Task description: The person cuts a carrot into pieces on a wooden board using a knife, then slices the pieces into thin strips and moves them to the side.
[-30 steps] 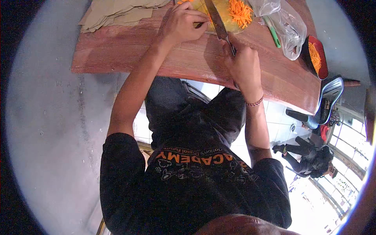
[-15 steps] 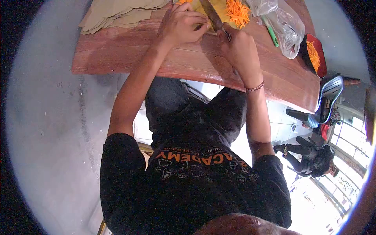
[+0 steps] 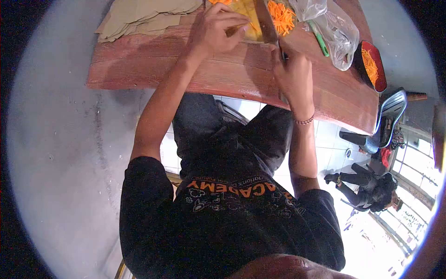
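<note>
My right hand (image 3: 293,76) is wrapped round the handle of a knife (image 3: 266,22), whose blade points away over a yellow cutting board (image 3: 246,11). On the board's left side is my left hand (image 3: 222,30), its fingers bent and partly spread; whether they pinch anything is too small to tell. Cut orange strips (image 3: 280,17) lie in a pile just right of the blade. More orange pieces (image 3: 220,2) show at the top edge, beyond my left hand.
Brown paper sheets (image 3: 144,18) cover the wooden table's (image 3: 139,60) back left. Toward the right are a green-handled tool (image 3: 321,44), a clear plastic bag (image 3: 341,39) and a red-black bowl (image 3: 382,74) of orange shreds. A blue chair (image 3: 395,104) and another person (image 3: 367,186) are beyond.
My right hand has moved right and toward me, and the knife has shifted right, off to the side of my left hand. My left hand's fingers look slightly more spread.
</note>
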`<state>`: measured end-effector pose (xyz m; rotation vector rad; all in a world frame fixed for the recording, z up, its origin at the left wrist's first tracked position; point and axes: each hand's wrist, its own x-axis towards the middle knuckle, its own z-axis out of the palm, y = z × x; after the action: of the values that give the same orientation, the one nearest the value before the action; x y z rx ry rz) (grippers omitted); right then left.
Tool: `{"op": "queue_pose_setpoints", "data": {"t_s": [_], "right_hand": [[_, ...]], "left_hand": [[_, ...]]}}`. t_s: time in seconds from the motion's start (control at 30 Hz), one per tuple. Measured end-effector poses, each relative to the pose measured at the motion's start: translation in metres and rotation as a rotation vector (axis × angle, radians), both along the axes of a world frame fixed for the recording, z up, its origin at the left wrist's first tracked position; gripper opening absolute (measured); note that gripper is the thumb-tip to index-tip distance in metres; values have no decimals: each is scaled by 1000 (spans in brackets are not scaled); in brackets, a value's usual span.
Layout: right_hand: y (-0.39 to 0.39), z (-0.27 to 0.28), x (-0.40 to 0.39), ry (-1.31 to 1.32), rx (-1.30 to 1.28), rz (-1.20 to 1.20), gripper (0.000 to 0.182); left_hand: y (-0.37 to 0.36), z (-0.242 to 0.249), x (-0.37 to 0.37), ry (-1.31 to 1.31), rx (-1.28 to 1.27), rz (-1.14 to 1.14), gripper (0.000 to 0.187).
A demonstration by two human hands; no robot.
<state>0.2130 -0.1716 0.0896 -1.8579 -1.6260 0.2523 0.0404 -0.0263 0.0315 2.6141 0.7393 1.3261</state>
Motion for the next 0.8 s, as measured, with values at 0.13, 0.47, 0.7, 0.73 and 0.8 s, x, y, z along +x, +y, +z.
{"op": "queue_pose_setpoints", "data": {"t_s": [0.13,0.47,0.7,0.73,0.8], "right_hand": [[-6,-8,-11,-5,-13,24,27],[9,-6,22,-157,-64,-71,28],[-2,-10,12,-254,-5,-36,36],[-3,-9,11,-281,-17,-35,35],[-5,-8,12,-290,-22,-36,34]], "left_hand": [[6,-4,-2,-35,3,-3,16],[6,-2,-4,-21,6,36,18],[-9,23,10,259,297,25,39],[-8,24,12,263,300,24,39],[-2,24,17,286,297,-13,39]]}}
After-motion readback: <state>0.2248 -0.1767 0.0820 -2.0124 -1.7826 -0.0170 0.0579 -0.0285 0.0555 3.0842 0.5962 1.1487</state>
